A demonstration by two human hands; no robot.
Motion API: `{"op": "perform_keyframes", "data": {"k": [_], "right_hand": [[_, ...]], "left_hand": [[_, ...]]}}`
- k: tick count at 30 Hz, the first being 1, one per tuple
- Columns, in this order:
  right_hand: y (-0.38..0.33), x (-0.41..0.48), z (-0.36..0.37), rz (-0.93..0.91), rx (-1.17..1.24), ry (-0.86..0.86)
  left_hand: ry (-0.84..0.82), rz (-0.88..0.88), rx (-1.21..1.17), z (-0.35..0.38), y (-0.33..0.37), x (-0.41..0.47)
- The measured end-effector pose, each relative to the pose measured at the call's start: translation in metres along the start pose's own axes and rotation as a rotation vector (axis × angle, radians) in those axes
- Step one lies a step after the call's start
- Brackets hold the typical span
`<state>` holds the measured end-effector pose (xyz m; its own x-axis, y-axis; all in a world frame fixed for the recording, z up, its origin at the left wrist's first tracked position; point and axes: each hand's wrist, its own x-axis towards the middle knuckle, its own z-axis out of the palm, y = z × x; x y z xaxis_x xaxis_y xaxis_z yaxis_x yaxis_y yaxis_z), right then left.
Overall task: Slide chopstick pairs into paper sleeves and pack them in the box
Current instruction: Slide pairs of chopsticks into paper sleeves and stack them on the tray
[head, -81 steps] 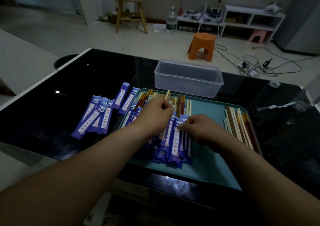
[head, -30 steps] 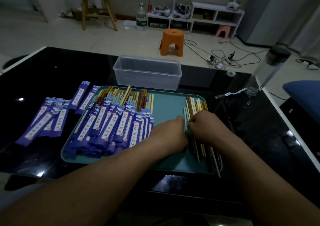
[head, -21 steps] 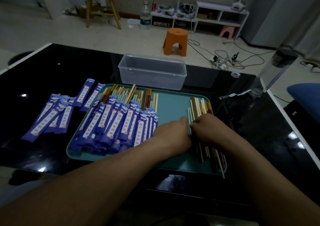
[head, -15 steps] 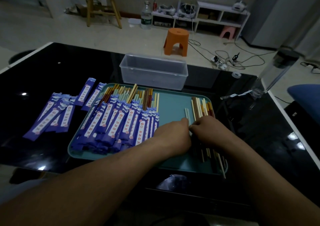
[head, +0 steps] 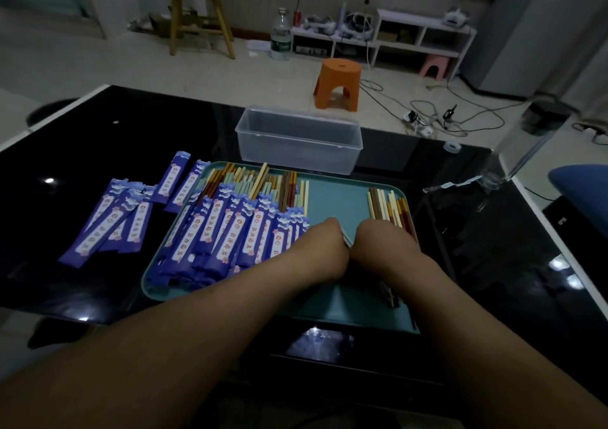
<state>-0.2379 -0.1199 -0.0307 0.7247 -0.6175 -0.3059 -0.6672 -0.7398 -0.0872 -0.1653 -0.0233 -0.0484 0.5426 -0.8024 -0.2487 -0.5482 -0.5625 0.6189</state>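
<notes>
My left hand (head: 324,247) and my right hand (head: 383,244) meet knuckle to knuckle over the teal tray (head: 332,195). Both have curled fingers, and a pale chopstick pair (head: 344,240) shows in the gap between them. Loose chopsticks (head: 388,205) lie at the tray's right, partly under my right hand. Sleeved pairs in purple paper (head: 237,231) fill the tray's left half. Empty purple sleeves (head: 108,221) lie on the black table to the left. The clear plastic box (head: 297,139) stands behind the tray; I see nothing inside it.
The black glass table (head: 98,139) ends close behind the box. A clear bottle (head: 533,139) and crumpled plastic wrap (head: 460,183) sit at the right rear. A blue cushion (head: 582,185) is at the right edge. An orange stool (head: 337,83) stands on the floor beyond.
Both hands left the sleeved stack and went to the loose chopsticks on the right. In the last half second they drew a pale pair slightly left and toward me.
</notes>
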Motion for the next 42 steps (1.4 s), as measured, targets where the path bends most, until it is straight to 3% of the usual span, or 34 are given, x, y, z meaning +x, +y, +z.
{"op": "perform_keyframes", "data": {"k": [4,8,13,15,21,24,27,32,38,42], "right_hand": [[-0.007,-0.003,0.002,-0.027,-0.053,-0.012],[0.002,0.000,0.000,-0.045,0.105,-0.008],[0.019,-0.011,-0.022,-0.030,0.768,0.178],[0.019,-0.013,-0.025,-0.060,0.906,0.212],[0.016,-0.007,-0.020,-0.159,0.874,0.294],[0.018,-0.007,-0.022,-0.197,0.772,0.396],[0.020,-0.001,-0.015,-0.181,0.718,0.384],[0.024,0.001,-0.013,-0.158,0.635,0.381],[0.027,-0.002,-0.017,-0.174,0.673,0.438],[0.021,-0.003,-0.015,-0.211,0.757,0.390]], "left_hand": [[-0.026,0.009,0.001,-0.004,0.002,-0.002],[0.027,-0.003,-0.091,-0.007,0.002,-0.005],[-0.018,0.072,-0.194,-0.010,0.000,-0.005],[-0.021,0.131,-0.153,-0.007,-0.002,-0.006],[0.060,0.146,-0.138,-0.003,-0.009,-0.002],[0.076,0.080,-0.235,-0.002,-0.004,0.001],[0.057,-0.002,-0.376,0.000,0.005,0.006],[-0.020,0.065,-0.547,0.011,0.022,0.011],[0.065,0.159,-0.273,0.009,0.019,0.005],[0.024,0.163,-0.191,0.001,0.009,-0.002]]}}
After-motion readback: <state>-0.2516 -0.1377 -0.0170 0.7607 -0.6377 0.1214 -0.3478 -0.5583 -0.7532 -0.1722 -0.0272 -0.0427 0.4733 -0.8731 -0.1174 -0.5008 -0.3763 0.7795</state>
